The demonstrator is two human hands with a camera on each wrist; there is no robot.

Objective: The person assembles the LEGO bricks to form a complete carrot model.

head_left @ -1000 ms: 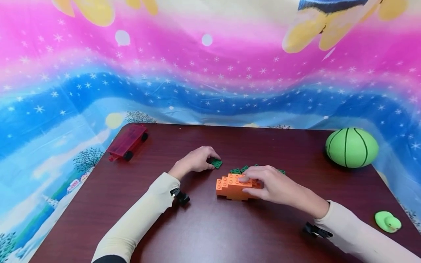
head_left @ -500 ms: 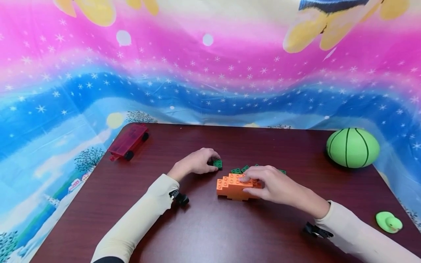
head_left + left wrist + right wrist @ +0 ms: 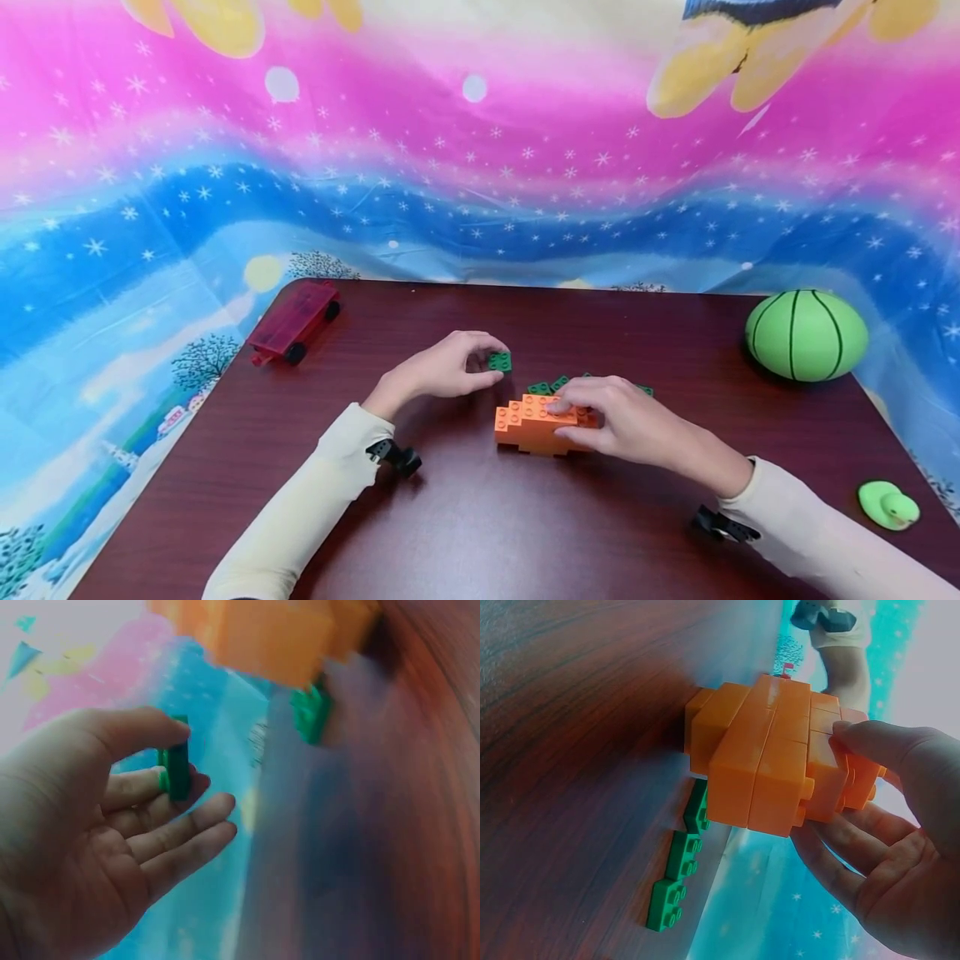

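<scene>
My left hand pinches a small green toy brick between thumb and fingers. In the left wrist view that brick is seen edge-on at the thumb tip, with the other fingers loosely extended. My right hand grips the top of a stepped orange brick build on the table. From the right wrist view, thumb and fingers lie on opposite sides of the orange build. Behind it lie several loose green bricks, partly hidden by the right hand.
A brown table lies under everything. At its far left corner stands a translucent red wheeled cart. A green ball with black lines sits at the far right, and a green toy duck near the right edge. A patterned cloth hangs behind.
My left hand tilted the green brick, then raised it a little off the table, drawing its wrist back to the left. The right hand and orange build stay in place.
</scene>
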